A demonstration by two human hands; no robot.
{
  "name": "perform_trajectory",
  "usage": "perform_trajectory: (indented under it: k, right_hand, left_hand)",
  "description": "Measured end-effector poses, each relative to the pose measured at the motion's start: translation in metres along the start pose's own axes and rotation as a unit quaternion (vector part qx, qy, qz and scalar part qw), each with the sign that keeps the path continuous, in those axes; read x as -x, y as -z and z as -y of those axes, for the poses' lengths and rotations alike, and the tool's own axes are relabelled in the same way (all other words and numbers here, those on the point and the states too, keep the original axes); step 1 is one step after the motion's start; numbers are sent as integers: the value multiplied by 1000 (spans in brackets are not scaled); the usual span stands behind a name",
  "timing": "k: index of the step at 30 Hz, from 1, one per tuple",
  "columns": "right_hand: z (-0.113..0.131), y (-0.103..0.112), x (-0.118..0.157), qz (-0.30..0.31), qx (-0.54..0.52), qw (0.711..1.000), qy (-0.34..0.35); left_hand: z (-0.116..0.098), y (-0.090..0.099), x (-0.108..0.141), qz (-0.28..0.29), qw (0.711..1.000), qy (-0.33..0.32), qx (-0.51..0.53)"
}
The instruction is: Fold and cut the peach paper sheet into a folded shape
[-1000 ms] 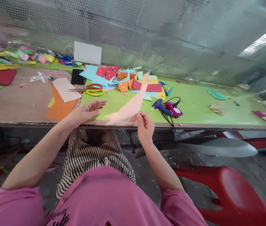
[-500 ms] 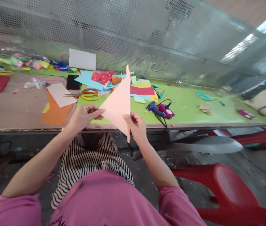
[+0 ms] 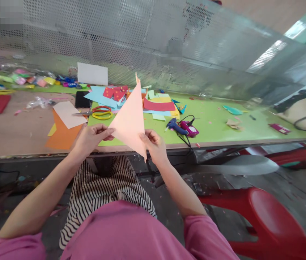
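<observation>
A pale peach paper triangle (image 3: 129,121), with a narrow folded strip along its right side, is held up above the table's front edge. My left hand (image 3: 92,139) pinches its left corner between thumb and fingers. On the folded right edge, my right hand (image 3: 153,144) is closed, thumb on the near face. Behind my left hand lie scissors (image 3: 101,112) with red and yellow handles. Beside them, a white sheet (image 3: 68,113) overlaps an orange sheet (image 3: 64,136). Past the triangle, a red paper strip (image 3: 160,105) rests on other coloured papers.
A blue glue gun (image 3: 177,126) with a cord lies by a magenta box (image 3: 189,129). A black phone (image 3: 83,99) is behind the scissors. Bags of coloured clay (image 3: 30,78) stand at the back left. A red plastic chair (image 3: 272,216) is at my right, below the table.
The paper triangle has turned slightly, its top tip leaning more to the left, with both hands still on it. The whole view has shifted a little.
</observation>
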State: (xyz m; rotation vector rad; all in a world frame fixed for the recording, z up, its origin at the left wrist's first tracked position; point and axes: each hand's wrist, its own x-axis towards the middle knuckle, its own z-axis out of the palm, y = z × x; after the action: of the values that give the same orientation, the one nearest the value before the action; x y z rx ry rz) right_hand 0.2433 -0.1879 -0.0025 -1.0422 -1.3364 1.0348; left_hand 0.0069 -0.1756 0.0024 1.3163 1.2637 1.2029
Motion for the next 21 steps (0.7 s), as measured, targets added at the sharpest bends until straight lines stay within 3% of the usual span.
perform_trajectory:
  k: [16, 19, 21]
  right_hand:
    - [-11, 4, -3, -22, -6, 1000, -15]
    - [-11, 9, -4, -27, 80, 995, 54]
    - [-9, 14, -6, -53, 208, 963, 162]
  left_hand:
    - [5, 2, 2, 2, 996, 30, 90]
    - [9, 4, -1, -6, 998, -16, 63]
    - [11, 8, -1, -54, 995, -79, 20]
